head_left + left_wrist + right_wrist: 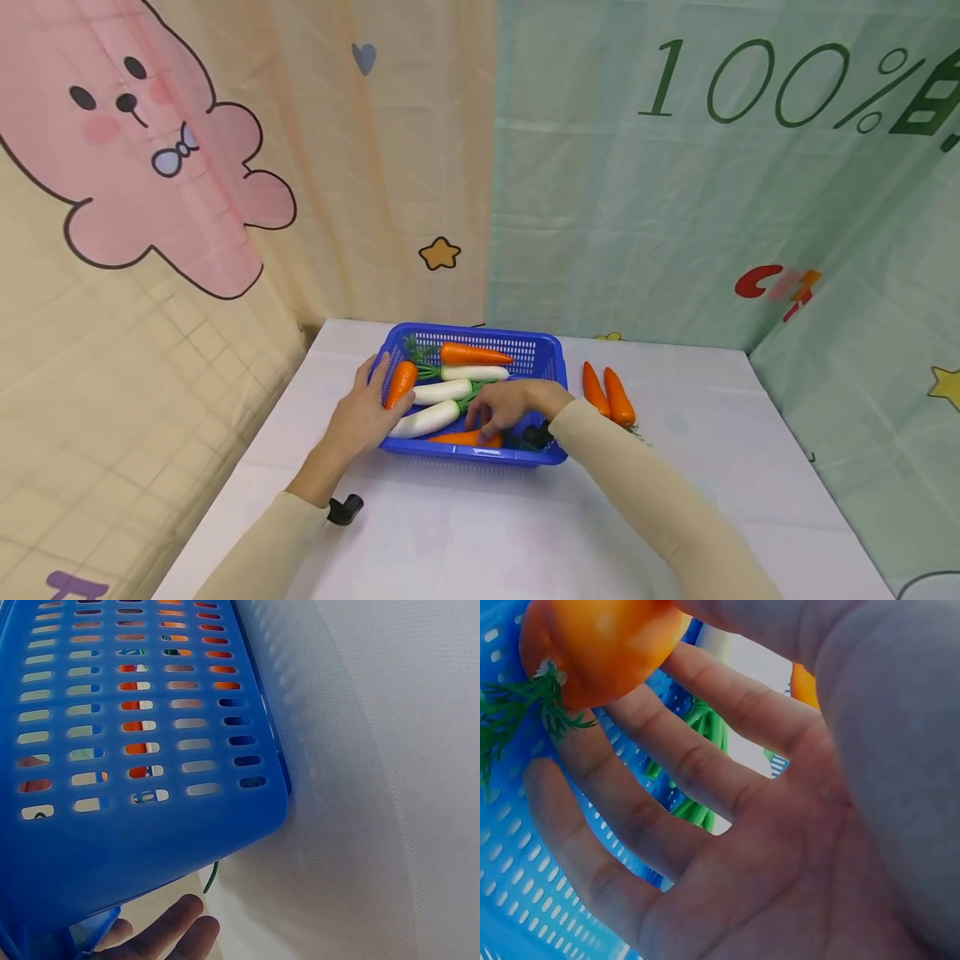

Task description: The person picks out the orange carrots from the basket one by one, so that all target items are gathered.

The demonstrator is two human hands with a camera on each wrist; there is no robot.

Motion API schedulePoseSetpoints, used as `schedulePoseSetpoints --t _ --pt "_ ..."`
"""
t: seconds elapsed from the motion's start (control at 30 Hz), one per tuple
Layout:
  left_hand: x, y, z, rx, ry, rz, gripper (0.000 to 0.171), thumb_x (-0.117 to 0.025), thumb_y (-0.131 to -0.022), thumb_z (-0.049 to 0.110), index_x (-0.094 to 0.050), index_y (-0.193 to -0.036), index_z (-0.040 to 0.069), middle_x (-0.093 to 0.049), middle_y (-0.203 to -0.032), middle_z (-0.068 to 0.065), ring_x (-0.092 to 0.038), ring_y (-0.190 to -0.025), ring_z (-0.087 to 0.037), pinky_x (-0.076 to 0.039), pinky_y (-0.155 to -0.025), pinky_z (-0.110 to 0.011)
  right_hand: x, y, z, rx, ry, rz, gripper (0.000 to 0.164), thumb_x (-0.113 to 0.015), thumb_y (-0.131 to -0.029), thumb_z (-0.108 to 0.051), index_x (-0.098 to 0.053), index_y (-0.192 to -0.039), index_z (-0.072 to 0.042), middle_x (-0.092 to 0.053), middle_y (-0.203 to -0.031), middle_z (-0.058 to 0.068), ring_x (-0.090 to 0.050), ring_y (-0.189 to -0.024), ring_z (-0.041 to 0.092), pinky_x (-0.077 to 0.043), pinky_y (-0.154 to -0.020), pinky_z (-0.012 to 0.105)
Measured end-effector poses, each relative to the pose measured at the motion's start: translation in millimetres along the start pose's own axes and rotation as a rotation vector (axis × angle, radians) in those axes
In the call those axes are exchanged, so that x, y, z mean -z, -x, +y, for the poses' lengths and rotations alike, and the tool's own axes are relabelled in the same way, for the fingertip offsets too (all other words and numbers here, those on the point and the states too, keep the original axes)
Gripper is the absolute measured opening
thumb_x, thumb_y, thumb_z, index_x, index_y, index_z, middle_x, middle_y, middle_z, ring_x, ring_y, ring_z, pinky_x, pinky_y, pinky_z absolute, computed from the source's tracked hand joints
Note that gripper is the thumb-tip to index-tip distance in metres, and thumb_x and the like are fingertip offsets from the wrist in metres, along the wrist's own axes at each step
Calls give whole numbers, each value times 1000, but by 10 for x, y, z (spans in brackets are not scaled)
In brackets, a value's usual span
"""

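A blue plastic basket [480, 452] with slotted walls holds several carrots and white radishes. My left hand [363, 418] holds the basket's left rim, its thumb reaching inside near an orange carrot [401, 382] and a white radish [426, 420]. In the left wrist view, fingertips [172, 919] show beyond the rim. My right hand [498, 406] reaches down into the basket and pinches a carrot [450, 438] lying along the front wall. Up close in the right wrist view, this carrot [600, 656] shows its thick end and green leaves, with fingers curved behind it.
Two carrots [619, 398] lie on the white tabletop [480, 533] to the right of the basket. Another carrot [474, 354] and a radish [474, 373] lie at the back inside it. Printed curtains [615, 208] hang behind and beside the table.
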State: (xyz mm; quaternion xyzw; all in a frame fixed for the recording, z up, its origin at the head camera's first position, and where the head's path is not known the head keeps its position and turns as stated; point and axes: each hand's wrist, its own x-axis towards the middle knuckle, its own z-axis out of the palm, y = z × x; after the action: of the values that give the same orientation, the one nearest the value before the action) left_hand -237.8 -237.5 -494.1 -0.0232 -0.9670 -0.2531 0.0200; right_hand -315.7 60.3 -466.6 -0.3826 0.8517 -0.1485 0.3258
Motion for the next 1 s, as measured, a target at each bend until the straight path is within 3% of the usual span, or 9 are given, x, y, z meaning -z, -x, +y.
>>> schedulePoseSetpoints --t 0.23,0.7,1.0 --pt "2 -2 2 1 -10 -2 98 -59 -117 60 -15 -188 9 -15 -192 -30 -66 -142 -69 -57 -119 -79 -15 -3 25 30 -5 10 30 -83 -110 -28 -84 -138 -18 -84 -121 1 -72 -108 11 -63 -116 40" --pt "10 2 -3 -8 -12 -1 98 -58 -117 60 -15 -188 8 -15 -192 -31 -65 -142 -70 -57 -118 -80 59 108 59 0 -33 98 28 -85 -109 -31 -85 -133 -17 -81 -113 -5 -72 -109 19 -64 -113 41" --pt "-1 -10 7 -12 -14 -2 98 -58 -117 60 -15 -188 8 -15 -192 -31 -66 -142 -68 -58 -118 -79 121 248 92 29 2 142 28 -85 -107 -32 -86 -131 -16 -83 -116 -2 -72 -107 12 -64 -109 36"
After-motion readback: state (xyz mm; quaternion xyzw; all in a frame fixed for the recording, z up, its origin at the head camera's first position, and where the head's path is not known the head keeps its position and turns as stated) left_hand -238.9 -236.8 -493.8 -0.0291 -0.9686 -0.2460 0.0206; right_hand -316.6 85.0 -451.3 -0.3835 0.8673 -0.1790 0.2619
